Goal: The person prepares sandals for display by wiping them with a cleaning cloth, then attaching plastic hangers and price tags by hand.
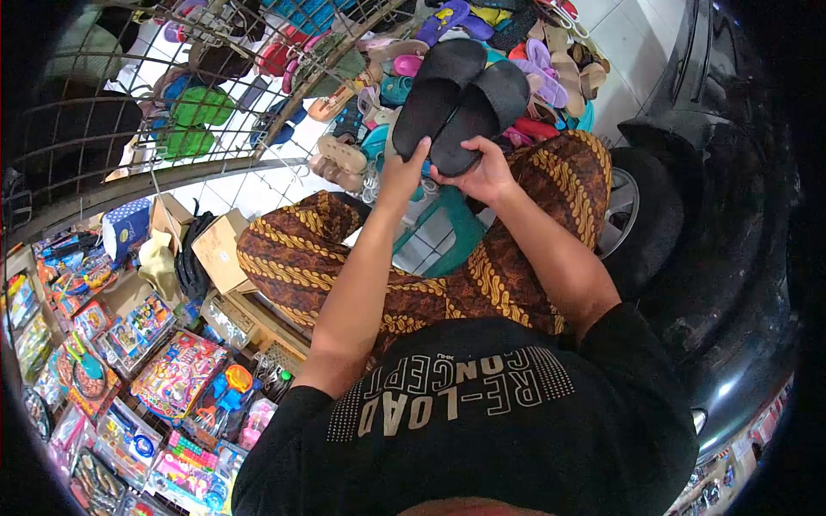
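Two black slide sandals (447,107) are held up side by side in front of me, their straps at the far end. My left hand (404,176) grips the heel end of the left sandal, its thumb on the footbed. At the heel of the right sandal, my right hand (482,172) is closed, thumb on top and fingers underneath. Beyond and around the sandals lies a pile of loose footwear, with beige clogs (342,155) at its near left and purple sandals (544,73) to the right. A green plastic piece (456,232) is between my legs.
A metal wire rack (284,95) crosses the upper left, with green clogs (194,120) seen through it. Packaged toys (176,370) fill the lower left, beside a cardboard box (219,249). A black vehicle (731,284) with a wheel (621,211) stands at the right.
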A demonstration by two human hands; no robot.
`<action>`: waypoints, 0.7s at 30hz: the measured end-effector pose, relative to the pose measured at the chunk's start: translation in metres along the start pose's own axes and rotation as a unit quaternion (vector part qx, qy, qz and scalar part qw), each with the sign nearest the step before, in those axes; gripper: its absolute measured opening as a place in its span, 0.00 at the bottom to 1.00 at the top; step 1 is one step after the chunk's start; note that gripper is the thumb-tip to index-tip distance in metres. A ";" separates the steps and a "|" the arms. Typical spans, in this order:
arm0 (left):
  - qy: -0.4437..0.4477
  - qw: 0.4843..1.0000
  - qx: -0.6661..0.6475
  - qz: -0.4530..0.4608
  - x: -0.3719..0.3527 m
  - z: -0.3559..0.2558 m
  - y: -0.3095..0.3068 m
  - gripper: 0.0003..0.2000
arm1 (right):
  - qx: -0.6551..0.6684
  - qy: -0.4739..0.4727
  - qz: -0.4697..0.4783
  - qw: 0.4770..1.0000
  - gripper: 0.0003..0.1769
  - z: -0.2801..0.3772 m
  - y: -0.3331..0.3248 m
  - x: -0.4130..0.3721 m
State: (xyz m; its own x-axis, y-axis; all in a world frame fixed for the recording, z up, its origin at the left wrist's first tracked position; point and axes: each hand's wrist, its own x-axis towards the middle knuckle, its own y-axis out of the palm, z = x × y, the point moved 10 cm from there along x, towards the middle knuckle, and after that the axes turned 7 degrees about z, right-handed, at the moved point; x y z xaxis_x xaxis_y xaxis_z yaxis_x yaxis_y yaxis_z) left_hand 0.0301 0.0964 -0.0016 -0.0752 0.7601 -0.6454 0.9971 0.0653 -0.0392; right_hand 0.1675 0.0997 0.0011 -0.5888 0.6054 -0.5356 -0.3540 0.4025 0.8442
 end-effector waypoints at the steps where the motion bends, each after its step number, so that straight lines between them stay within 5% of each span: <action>1: 0.038 0.999 0.008 -0.009 0.005 -0.009 -0.001 0.29 | -0.002 -0.006 0.004 1.000 0.22 0.005 0.002 0.001; 4: 0.121 0.986 0.116 -0.023 0.006 -0.057 -0.002 0.26 | 0.001 -0.035 0.029 0.999 0.22 0.019 0.014 -0.001; 8: 0.062 0.976 -0.158 0.137 0.022 -0.050 0.022 0.25 | -0.006 -0.035 0.082 0.996 0.23 0.035 0.029 -0.012; 11: -0.007 0.956 -0.177 0.233 0.007 -0.062 0.028 0.27 | -0.141 -0.048 0.087 0.985 0.23 0.043 0.041 -0.017; 21: 0.065 0.966 -0.220 0.120 0.009 -0.048 0.037 0.28 | -0.301 -0.256 -0.028 0.918 0.29 0.078 0.043 -0.020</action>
State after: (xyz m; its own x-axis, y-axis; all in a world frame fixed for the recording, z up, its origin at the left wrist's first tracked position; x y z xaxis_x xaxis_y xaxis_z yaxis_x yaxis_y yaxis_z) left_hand 0.0661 0.1366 0.0284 0.1281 0.8606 -0.4929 0.8862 0.1238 0.4465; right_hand 0.2204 0.1587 0.0465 -0.1934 0.9012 -0.3879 -0.8017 0.0827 0.5919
